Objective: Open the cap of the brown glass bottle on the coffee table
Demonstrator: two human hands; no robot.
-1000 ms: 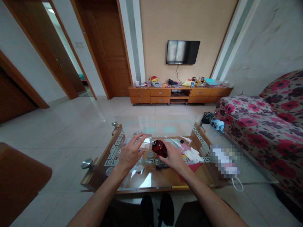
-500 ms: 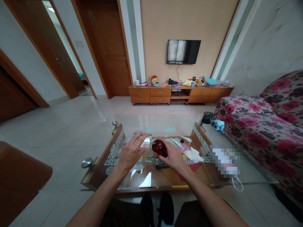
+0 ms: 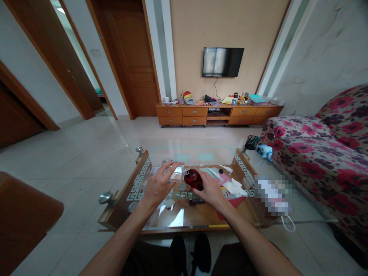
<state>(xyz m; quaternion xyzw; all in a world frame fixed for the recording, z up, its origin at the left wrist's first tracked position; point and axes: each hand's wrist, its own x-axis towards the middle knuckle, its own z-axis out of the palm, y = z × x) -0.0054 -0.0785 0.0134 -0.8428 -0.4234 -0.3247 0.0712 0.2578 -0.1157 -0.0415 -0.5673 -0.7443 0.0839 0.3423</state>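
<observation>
Red-brown bottle (image 3: pixel 193 179), set mouth to mouth with a clear bottle (image 3: pixel 177 173) over a glass-topped table (image 3: pixel 198 221). Table: the largest element, its glass spanning a wooden base, with a pale key pattern along both sides. Whether either bottle rests on the glass cannot be told. Hands: the right hand (image 3: pixel 211 189) has its grip closed around the red-brown bottle; the left hand (image 3: pixel 158 186) has its grip closed on the clear bottle, thumb and fingers at opposite sides. The step in hand appears to be the matching of the two openings. It is probably best done with steady wrists, necks in line and slow changes of tilt; the smooth walls likely call for a firm but unforced hold. Clear bottle: transparent and box-shaped; its fill is not discernible. Red-brown bottle: rounded, glossy, tilted, its mouth toward the clear one and small highlights on its wall. Mouths: the smallest detail, close together between the hands; contact cannot be confirmed.
</observation>
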